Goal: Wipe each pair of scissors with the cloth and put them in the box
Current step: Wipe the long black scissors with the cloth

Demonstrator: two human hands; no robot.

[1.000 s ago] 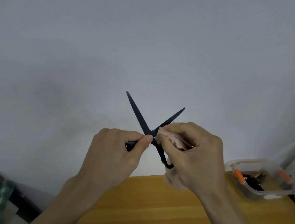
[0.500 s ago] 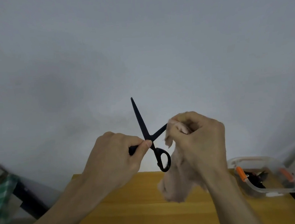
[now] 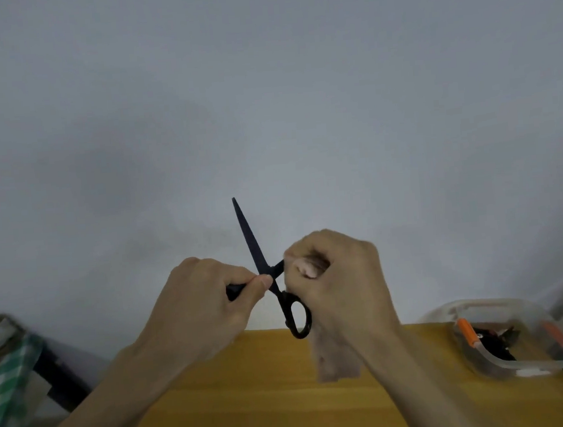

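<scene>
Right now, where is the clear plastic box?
In the head view, the clear plastic box sits on the wooden table's far right corner, right of both hands.

Black scissors [image 3: 254, 245], seemingly pink cloth [image 3: 335, 360], yellow table [image 3: 254, 400] (green-checked fabric [image 3: 7, 386] left).

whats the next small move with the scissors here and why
Probably draw the cloth outward along the covered blade: the right hand pinches it round that blade by the pivot, while the left hand holds the black scissors open by one handle.
</scene>
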